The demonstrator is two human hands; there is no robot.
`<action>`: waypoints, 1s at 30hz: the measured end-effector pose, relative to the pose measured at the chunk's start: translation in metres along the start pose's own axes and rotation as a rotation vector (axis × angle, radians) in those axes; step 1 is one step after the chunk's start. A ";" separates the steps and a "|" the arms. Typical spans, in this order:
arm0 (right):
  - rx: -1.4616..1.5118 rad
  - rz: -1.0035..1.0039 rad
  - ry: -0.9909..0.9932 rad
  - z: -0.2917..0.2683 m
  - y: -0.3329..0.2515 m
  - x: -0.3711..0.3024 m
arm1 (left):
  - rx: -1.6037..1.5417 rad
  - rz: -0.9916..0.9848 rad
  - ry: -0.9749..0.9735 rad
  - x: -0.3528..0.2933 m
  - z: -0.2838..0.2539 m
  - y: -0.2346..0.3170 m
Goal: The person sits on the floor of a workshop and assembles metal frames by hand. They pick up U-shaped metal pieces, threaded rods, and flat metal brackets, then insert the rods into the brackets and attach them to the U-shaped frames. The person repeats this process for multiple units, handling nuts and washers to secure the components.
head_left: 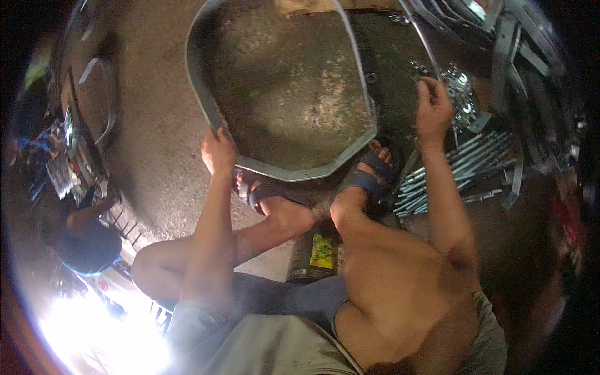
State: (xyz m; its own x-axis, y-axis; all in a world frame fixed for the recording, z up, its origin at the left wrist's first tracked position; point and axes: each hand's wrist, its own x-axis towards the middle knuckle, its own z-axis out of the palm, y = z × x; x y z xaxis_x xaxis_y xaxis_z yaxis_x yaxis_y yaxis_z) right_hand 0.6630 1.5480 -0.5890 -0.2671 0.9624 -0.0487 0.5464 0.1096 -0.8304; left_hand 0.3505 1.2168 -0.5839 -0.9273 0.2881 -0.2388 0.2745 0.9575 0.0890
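Note:
A large hoop-shaped frame of bent grey metal band (284,172) stands or leans in front of my feet, its top running out of view. My left hand (219,151) is closed round its left side, just above the lower bend. Off to the right, my right hand (434,115) is over a pile of small shiny nuts and washers (461,94). Its thumb and fingertips are pinched together, but whatever lies between them is too small to make out. A thin metal strip (426,42) runs past those fingertips. One small ring-like piece (371,78) shows near the hoop's right side.
Many metal rods (459,172) lie beside my right foot. Bent metal frames (512,44) are heaped at the upper right. A tin with a yellow label (312,256) stands between my legs. At the left, a person in a blue cap (90,247) sits near metal parts.

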 end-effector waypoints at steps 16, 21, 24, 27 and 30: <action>-0.120 0.077 -0.389 0.015 -0.015 -0.066 | -0.030 0.438 0.471 0.012 -0.027 0.052; -0.174 0.119 -0.385 0.022 -0.015 -0.065 | -0.511 0.420 -0.130 -0.024 -0.023 0.149; -0.170 0.102 -0.350 0.019 -0.020 -0.065 | -0.615 0.446 -0.397 -0.052 -0.002 0.209; -0.039 0.066 -0.336 0.015 -0.017 -0.065 | -0.694 0.405 -0.551 -0.062 0.026 0.255; 0.058 0.095 -0.294 0.000 -0.017 -0.062 | -0.758 0.267 -0.621 -0.066 0.037 0.278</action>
State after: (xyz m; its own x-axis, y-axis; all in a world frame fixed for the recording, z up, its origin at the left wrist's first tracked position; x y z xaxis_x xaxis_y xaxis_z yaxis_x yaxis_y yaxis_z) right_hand 0.6699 1.4869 -0.5722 -0.4398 0.8535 -0.2795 0.5360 -0.0003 -0.8442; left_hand 0.4978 1.4649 -0.5792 -0.5043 0.6557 -0.5620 0.0199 0.6594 0.7515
